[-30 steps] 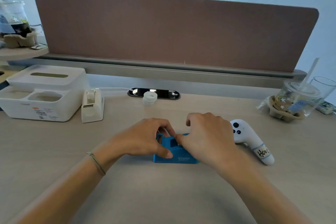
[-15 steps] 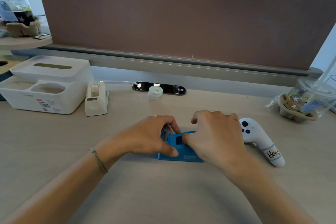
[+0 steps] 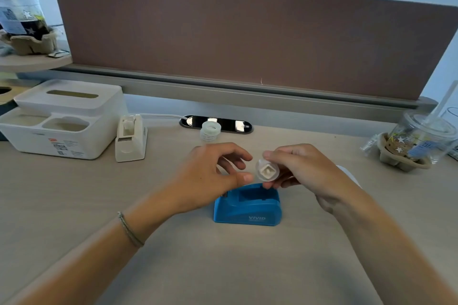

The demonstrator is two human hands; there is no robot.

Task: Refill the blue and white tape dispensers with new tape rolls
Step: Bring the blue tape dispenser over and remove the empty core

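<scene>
Right hand: your fingers pinch the white spool core above the blue dispenser.
Left hand: your fingers spread, grasping nothing.
Tape roll: 12 o'clock on the counter.

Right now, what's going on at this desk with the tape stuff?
A person is refilling tape dispensers. Their right hand pinches a small white spool core just above the blue tape dispenser, whose roll slot sits empty. The left hand hovers open beside the core, holding nothing. A new tape roll waits farther back on the desk, and the white tape dispenser stands untouched beside a white tissue box organizer.
</scene>
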